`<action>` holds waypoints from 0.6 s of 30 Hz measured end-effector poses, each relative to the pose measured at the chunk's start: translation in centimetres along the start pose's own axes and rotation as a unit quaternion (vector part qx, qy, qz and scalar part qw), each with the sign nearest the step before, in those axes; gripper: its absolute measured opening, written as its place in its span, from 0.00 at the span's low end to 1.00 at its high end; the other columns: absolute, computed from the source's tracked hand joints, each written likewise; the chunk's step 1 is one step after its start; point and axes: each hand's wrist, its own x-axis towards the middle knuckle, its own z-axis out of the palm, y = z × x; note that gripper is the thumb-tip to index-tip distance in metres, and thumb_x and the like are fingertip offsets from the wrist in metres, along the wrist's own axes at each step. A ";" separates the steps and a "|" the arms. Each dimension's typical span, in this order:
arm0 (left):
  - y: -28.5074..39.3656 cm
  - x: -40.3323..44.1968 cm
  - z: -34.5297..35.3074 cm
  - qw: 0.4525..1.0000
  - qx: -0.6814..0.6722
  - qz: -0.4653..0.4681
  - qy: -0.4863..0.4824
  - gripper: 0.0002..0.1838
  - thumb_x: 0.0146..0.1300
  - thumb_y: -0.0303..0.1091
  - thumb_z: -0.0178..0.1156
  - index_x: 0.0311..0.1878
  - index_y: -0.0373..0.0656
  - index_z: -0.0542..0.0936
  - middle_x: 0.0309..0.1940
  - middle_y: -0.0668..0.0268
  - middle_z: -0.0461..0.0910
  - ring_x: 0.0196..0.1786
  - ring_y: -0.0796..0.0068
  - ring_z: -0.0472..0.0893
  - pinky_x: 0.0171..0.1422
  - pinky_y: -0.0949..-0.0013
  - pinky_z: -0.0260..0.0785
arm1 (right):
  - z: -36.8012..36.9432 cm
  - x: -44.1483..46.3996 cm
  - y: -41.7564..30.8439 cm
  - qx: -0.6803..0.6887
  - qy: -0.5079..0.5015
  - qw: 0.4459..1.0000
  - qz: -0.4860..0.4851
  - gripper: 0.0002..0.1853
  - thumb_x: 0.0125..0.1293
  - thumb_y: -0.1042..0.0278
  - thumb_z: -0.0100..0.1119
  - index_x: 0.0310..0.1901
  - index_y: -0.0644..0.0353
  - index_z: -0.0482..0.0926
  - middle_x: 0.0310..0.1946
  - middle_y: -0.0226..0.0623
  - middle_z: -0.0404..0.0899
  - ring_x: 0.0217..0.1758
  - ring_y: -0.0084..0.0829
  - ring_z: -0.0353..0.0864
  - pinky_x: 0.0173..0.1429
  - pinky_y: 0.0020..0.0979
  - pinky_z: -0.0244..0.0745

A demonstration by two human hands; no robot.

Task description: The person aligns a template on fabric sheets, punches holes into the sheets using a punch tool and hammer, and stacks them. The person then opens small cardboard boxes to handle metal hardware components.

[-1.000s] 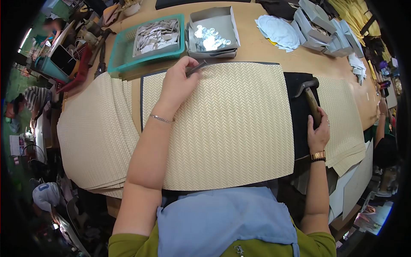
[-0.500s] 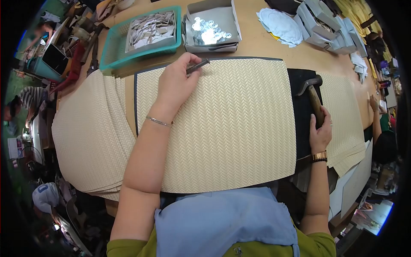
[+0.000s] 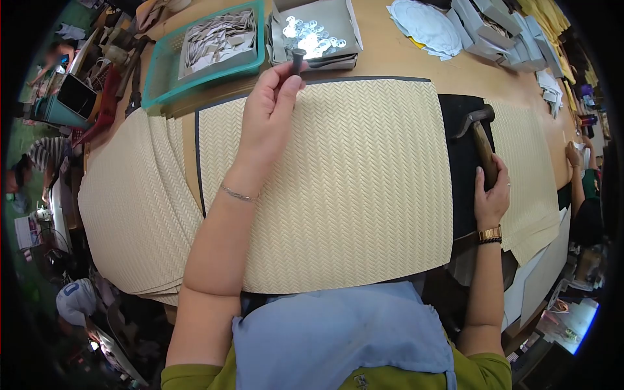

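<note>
My left hand (image 3: 268, 120) is closed around a short dark metal punch (image 3: 298, 61), held upright near the far edge of a cream woven sheet (image 3: 351, 188). The sheet has a herringbone texture, with a dark border showing along its far and left edges. At the right, my right hand (image 3: 492, 198) grips the wooden handle of a hammer (image 3: 483, 146), whose dark curved head points away from me. Beneath the hammer lies a black sheet (image 3: 459, 195), partly covered by the woven one.
More woven sheets are stacked at the left (image 3: 136, 208) and right (image 3: 523, 175). A teal basket (image 3: 153, 81) with small pale pieces and a grey box (image 3: 351, 29) of clear round pieces stand at the back. Small boxes (image 3: 484, 26) sit at back right. Other people work on both sides.
My left hand has moved slightly away from me, and the punch has turned from lying sideways to upright. My right hand still holds the hammer, almost in the same place.
</note>
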 end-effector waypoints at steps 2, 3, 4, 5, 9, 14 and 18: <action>-0.2 -0.1 0.4 0.999 -0.030 0.018 0.010 0.14 0.71 0.31 0.54 0.56 0.36 0.75 0.44 0.68 0.79 0.46 0.81 0.77 0.55 0.77 0.68 | -0.1 0.0 -0.1 0.008 -0.008 1.000 0.011 0.22 0.65 0.58 0.60 0.59 0.53 0.73 0.51 0.40 0.80 0.51 0.42 0.80 0.53 0.38 0.74; -0.2 -0.1 0.5 0.998 -0.046 0.028 0.015 0.14 0.71 0.30 0.55 0.56 0.36 0.75 0.45 0.67 0.79 0.47 0.80 0.78 0.56 0.76 0.69 | -0.1 0.1 -0.1 0.006 -0.007 1.000 0.009 0.22 0.65 0.58 0.60 0.59 0.53 0.73 0.51 0.40 0.80 0.51 0.42 0.79 0.53 0.38 0.74; -0.2 -0.1 0.6 0.999 -0.041 0.030 0.018 0.13 0.70 0.30 0.56 0.55 0.36 0.75 0.44 0.67 0.80 0.47 0.79 0.78 0.56 0.75 0.69 | -0.1 0.1 -0.1 0.004 -0.006 1.000 0.008 0.22 0.65 0.58 0.60 0.59 0.53 0.73 0.51 0.40 0.80 0.51 0.42 0.79 0.54 0.38 0.74; -0.1 -0.2 0.7 0.999 -0.035 0.032 0.021 0.13 0.69 0.29 0.56 0.54 0.35 0.75 0.44 0.66 0.80 0.48 0.79 0.78 0.57 0.74 0.70 | -0.1 0.1 -0.1 0.002 -0.005 1.000 0.007 0.22 0.65 0.58 0.60 0.59 0.53 0.72 0.51 0.40 0.80 0.52 0.42 0.79 0.54 0.39 0.74; -0.2 -0.3 1.0 0.999 0.002 0.027 0.019 0.12 0.68 0.26 0.57 0.53 0.34 0.76 0.44 0.65 0.80 0.48 0.78 0.79 0.58 0.73 0.70 | -0.1 0.1 -0.1 0.003 0.001 1.000 -0.004 0.22 0.65 0.58 0.60 0.59 0.52 0.72 0.51 0.40 0.80 0.52 0.42 0.79 0.54 0.39 0.74; -1.0 -0.2 1.0 0.999 0.008 0.040 0.011 0.13 0.68 0.27 0.58 0.53 0.35 0.78 0.45 0.65 0.82 0.48 0.79 0.80 0.55 0.74 0.72 | -0.2 0.1 -0.2 0.007 -0.001 1.000 -0.004 0.22 0.65 0.57 0.59 0.59 0.52 0.72 0.51 0.40 0.80 0.51 0.42 0.80 0.53 0.39 0.74; -1.1 -0.1 1.0 0.998 0.022 0.056 0.007 0.13 0.67 0.27 0.58 0.53 0.34 0.78 0.46 0.64 0.82 0.48 0.78 0.81 0.54 0.74 0.73 | -0.3 0.1 -0.1 0.002 -0.010 1.000 0.007 0.22 0.66 0.56 0.59 0.60 0.52 0.72 0.51 0.41 0.80 0.51 0.43 0.80 0.52 0.39 0.74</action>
